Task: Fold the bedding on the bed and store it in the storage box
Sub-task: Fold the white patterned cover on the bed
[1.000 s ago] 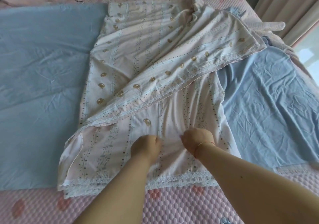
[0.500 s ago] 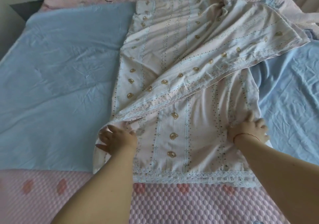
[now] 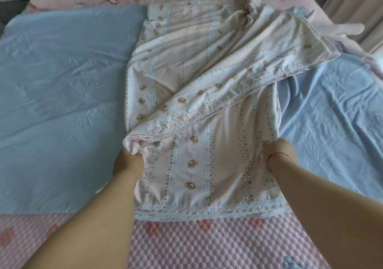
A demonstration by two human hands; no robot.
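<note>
The bear-print bedding (image 3: 207,102) lies half-folded on the bed's blue sheet (image 3: 62,86), over a pink quilted mattress pad (image 3: 186,246). Left hand (image 3: 128,161) and right hand (image 3: 279,150) grip its side edges, fingers curled; curtains (image 3: 352,3) hang at the right

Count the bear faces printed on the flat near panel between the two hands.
3, in one column down the bear-print sheet: upper, middle, lowest above the lace hem. Others may hide under the folded flap.

Pink bear-print bedding (image 3: 207,94), lace-trimmed, lies partly folded lengthwise. Left hand (image 3: 128,163) grips its bunched left fold; right hand (image 3: 279,152) holds the right edge. Lace hem lies nearer than both grips.
</note>
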